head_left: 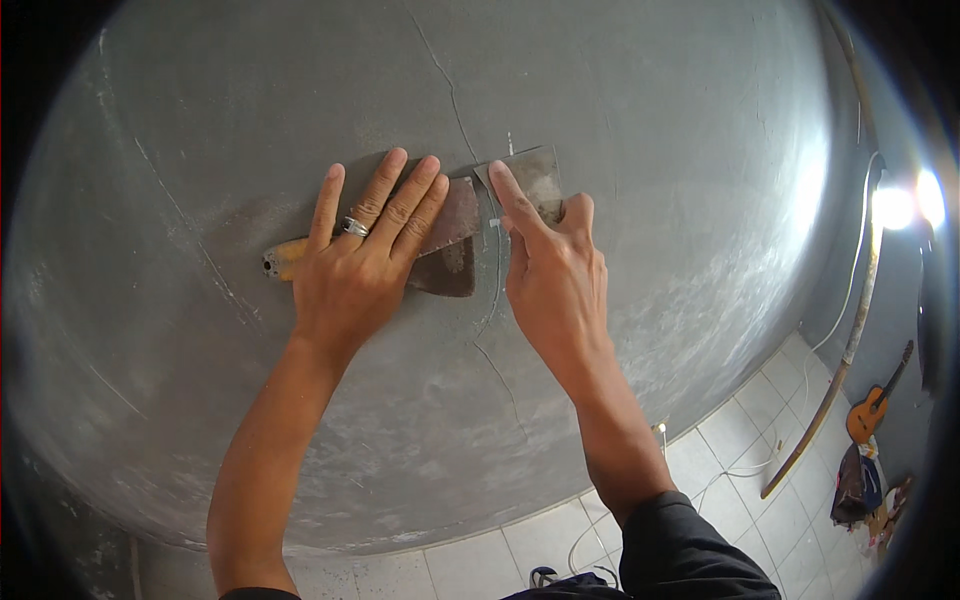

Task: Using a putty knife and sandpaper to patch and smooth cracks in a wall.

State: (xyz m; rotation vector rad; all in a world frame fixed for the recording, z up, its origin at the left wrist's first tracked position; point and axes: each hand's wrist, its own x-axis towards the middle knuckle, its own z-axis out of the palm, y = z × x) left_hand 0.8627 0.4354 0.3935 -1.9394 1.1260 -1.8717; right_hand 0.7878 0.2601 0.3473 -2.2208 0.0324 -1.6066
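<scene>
Your left hand [350, 265] holds a yellow-handled scraper [288, 256], blade [455, 217] beside the crack [446, 80] in the wall [660, 110]; your right hand [560, 275] holds a metal plate [536, 182] over it (index finger [513, 203] extended, probably for pressure).

The floor [722, 512] is laid with pale square tiles, joint lines visible. A thin white cable [746, 471] lies loosely curved across it. Toward the right edge rests a dark bundle [856, 484], contents not distinguishable.
</scene>
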